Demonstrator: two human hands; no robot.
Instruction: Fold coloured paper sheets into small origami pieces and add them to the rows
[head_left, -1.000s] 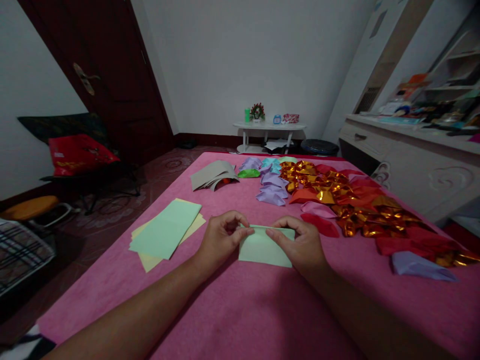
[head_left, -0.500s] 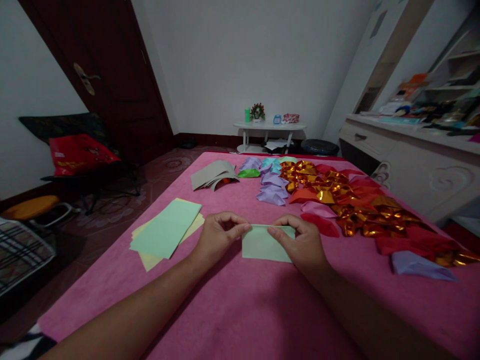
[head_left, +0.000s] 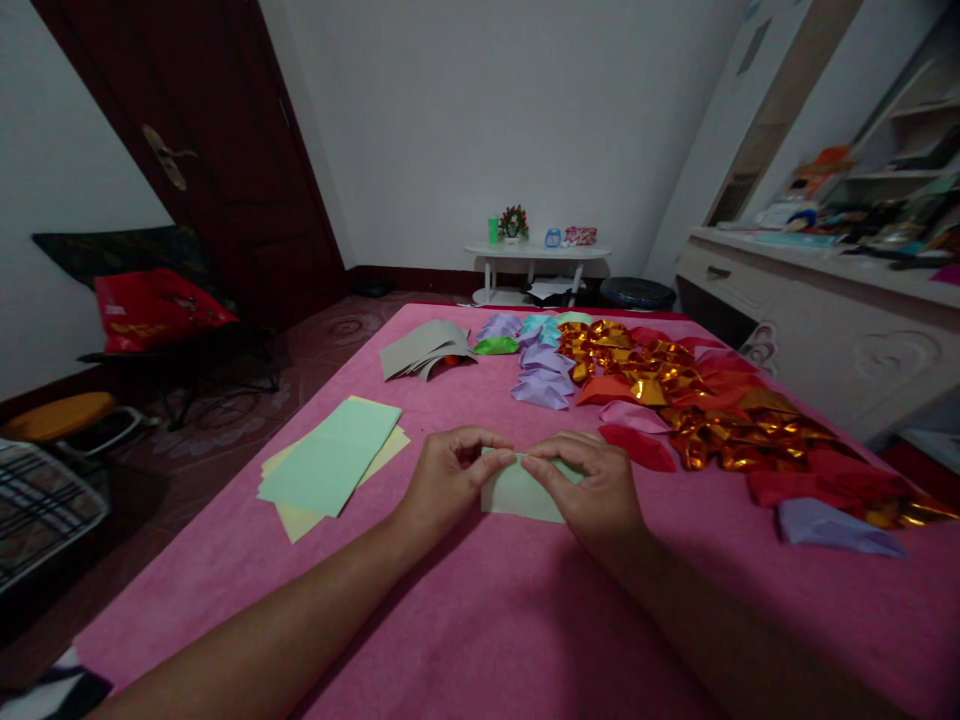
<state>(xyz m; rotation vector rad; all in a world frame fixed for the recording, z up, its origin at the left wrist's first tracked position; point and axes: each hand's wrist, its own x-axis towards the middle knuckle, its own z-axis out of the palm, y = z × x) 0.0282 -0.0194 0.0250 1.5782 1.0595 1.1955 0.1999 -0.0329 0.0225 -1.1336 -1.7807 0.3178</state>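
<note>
A pale green sheet of paper (head_left: 521,497), seemingly folded, stands between my hands over the pink cloth. My left hand (head_left: 459,468) pinches its top edge between thumb and fingers, near the middle. Right beside it, my right hand (head_left: 589,478) pinches the same edge, thumb toward me, and covers the paper's right part. The two thumb tips nearly meet. To the left lies a stack of light green sheets (head_left: 330,455) on top of yellow sheets (head_left: 390,458).
A pink cloth (head_left: 450,620) covers the table. Grey sheets (head_left: 420,348) lie at the back left. Folded lilac papers (head_left: 541,388), shiny gold foil pieces (head_left: 697,435) and red folded papers (head_left: 637,447) spread across the right side. A lilac folded piece (head_left: 836,528) sits nearest on the right.
My hands have come closer together along the paper's top edge, the left sliding right and the right sliding left. Both still pinch the paper.
</note>
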